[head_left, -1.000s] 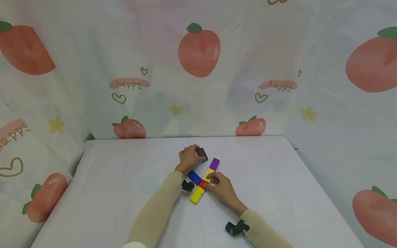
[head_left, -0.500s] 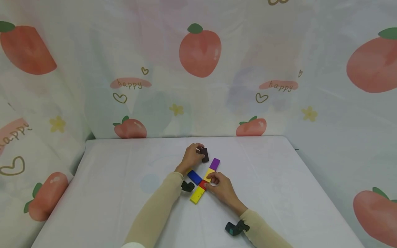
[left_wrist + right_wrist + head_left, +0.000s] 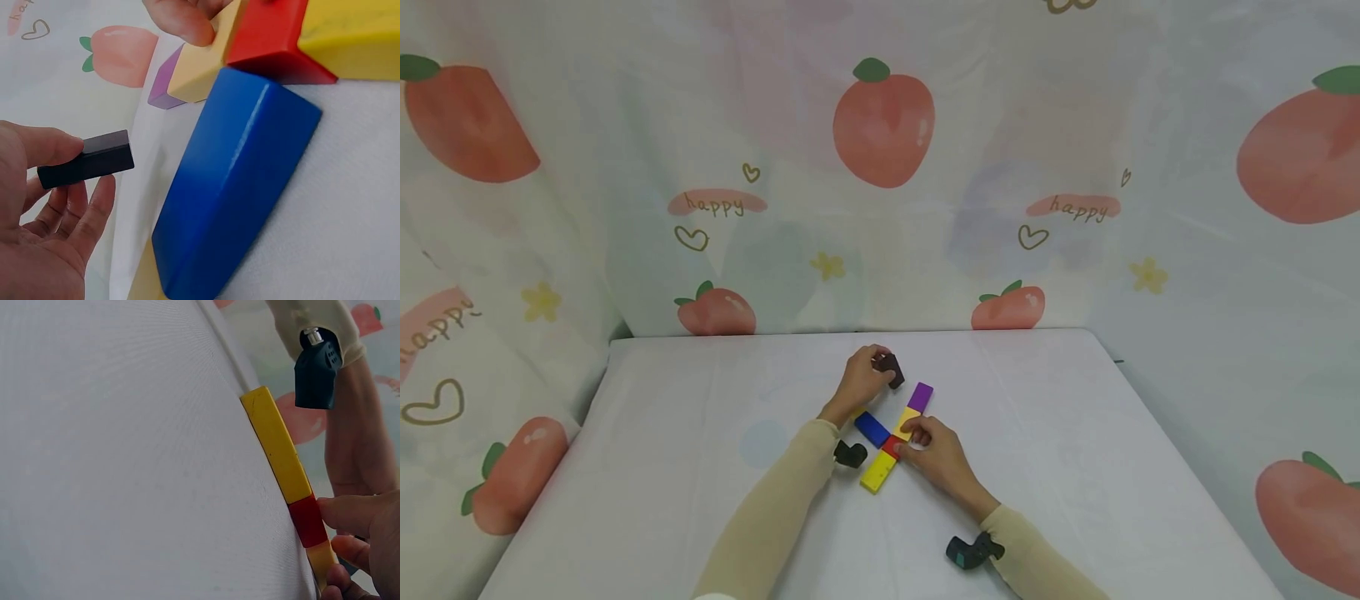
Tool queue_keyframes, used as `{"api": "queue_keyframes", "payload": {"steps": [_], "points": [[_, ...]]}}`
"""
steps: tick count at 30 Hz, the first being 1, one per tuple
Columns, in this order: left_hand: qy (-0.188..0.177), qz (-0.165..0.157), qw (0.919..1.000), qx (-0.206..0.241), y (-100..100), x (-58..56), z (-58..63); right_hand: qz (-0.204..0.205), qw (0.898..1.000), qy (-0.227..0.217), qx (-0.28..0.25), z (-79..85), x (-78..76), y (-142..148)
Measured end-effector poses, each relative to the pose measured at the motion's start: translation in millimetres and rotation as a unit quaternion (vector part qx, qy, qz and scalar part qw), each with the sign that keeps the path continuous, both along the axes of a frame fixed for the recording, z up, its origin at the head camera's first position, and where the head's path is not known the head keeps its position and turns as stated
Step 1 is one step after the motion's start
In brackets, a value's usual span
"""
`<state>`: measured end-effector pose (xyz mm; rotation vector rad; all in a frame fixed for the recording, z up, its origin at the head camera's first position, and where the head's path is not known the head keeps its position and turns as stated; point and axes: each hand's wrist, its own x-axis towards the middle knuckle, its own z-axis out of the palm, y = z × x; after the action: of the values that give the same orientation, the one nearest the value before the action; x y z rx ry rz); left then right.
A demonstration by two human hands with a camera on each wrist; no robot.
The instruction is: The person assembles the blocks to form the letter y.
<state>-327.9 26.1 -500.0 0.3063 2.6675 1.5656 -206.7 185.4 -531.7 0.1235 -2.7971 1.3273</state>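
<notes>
In the head view, my left hand (image 3: 861, 382) pinches a black block (image 3: 891, 370) between thumb and fingers; the left wrist view shows the black block (image 3: 94, 159) held off the table. My right hand (image 3: 942, 457) lies at a row of touching blocks. Its thumb touches the red block (image 3: 307, 520), and bent fingers rest on the light yellow block (image 3: 907, 421). A purple block (image 3: 920, 397) sits at the far end of this row, a bright yellow block (image 3: 878, 472) at the near end. The blue block (image 3: 231, 181) branches off from the red one.
Past the blue block's outer end, a pale yellow piece (image 3: 144, 275) shows, partly hidden. The white-covered table (image 3: 1075, 467) reaches back to a printed curtain (image 3: 910, 250). Dark cameras sit at the left wrist (image 3: 850, 454) and right wrist (image 3: 973, 552).
The black block has turned in my left hand's grip, going upright and then tilting again. My left hand and forearm have shifted slightly. The right hand and the row of blocks stay put.
</notes>
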Motion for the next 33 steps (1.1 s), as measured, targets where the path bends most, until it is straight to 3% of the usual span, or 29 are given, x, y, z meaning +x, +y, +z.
{"api": "queue_keyframes", "payload": {"steps": [21,33], "points": [[0.050,-0.024,0.9984,0.011,-13,15.1,10.3,0.004,1.000,0.002,-0.007,-1.1,0.0,1],[0.042,-0.033,0.9983,0.023,-21,30.1,20.8,-0.001,1.000,-0.001,0.003,0.0,-0.6,-1]]}}
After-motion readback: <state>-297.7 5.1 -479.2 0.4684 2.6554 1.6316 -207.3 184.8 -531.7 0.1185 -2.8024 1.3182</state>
